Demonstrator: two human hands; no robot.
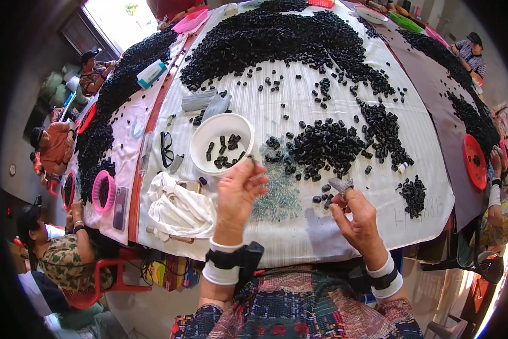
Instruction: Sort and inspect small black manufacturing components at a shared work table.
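My left hand [237, 195] is raised by the near right rim of a white round bowl [195, 148]. Its thumb and forefinger pinch a small dark piece, which looks like one of the short black cylinders; the other fingers are loosely curled and slightly blurred. Several black cylinders [223, 148] lie in the bowl. My right hand [360, 223] wears a grey finger cover [341, 185] on the forefinger. Its thumb is bent close to that finger, and what lies between them I cannot make out. A few loose black cylinders [317, 199] lie beside its fingertips.
Beyond my hands is a pile of black cylinders [324, 147], with a much larger heap [276, 42] behind. Tiny clear beads [276, 195] are scattered between. Glasses [166, 150], a white cloth [177, 206] and a small heap [412, 196] flank the work area. Other people sit at both sides.
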